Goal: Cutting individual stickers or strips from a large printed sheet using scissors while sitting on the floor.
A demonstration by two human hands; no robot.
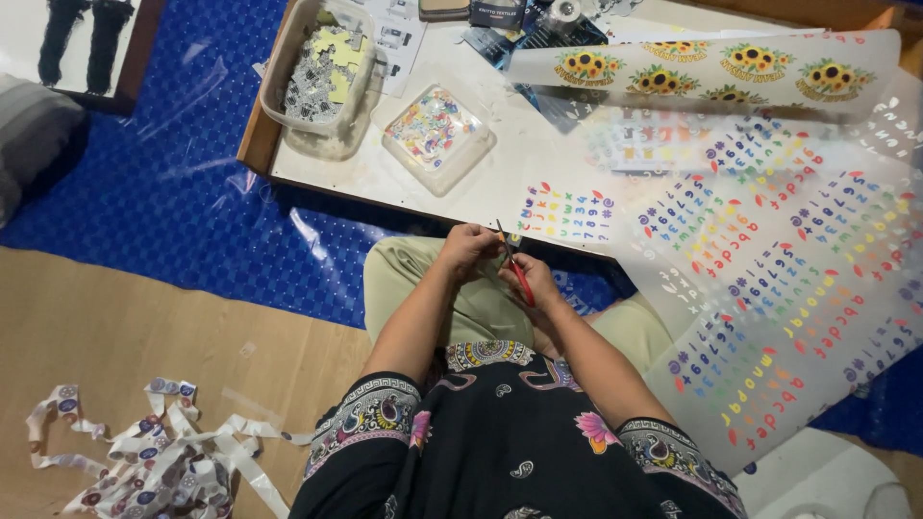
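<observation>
Seen from the head camera, the person sits on the floor at the near edge of a low white tabletop. Both hands meet over the lap, just below that edge. The right hand is closed around the red handles of the scissors, whose blades point up toward the tabletop edge. The left hand is curled shut just beside the blades, fingers pinched together; what it grips is too small to tell, though it seems to be a small piece by the scissor tips.

A large clear sheet printed with rows of coloured letters and digits hangs off the tabletop's near right corner and drapes down past the person's right knee. Another sheet with sunflower prints lies curled along the far right edge. Near the middle of the tabletop sits a shallow clear tray of small colourful pieces, and at the left edge a deeper clear tub holding cut scraps. On the wooden floor, at the person's left, lies a heap of white strips. A blue mat covers the floor beyond it.
</observation>
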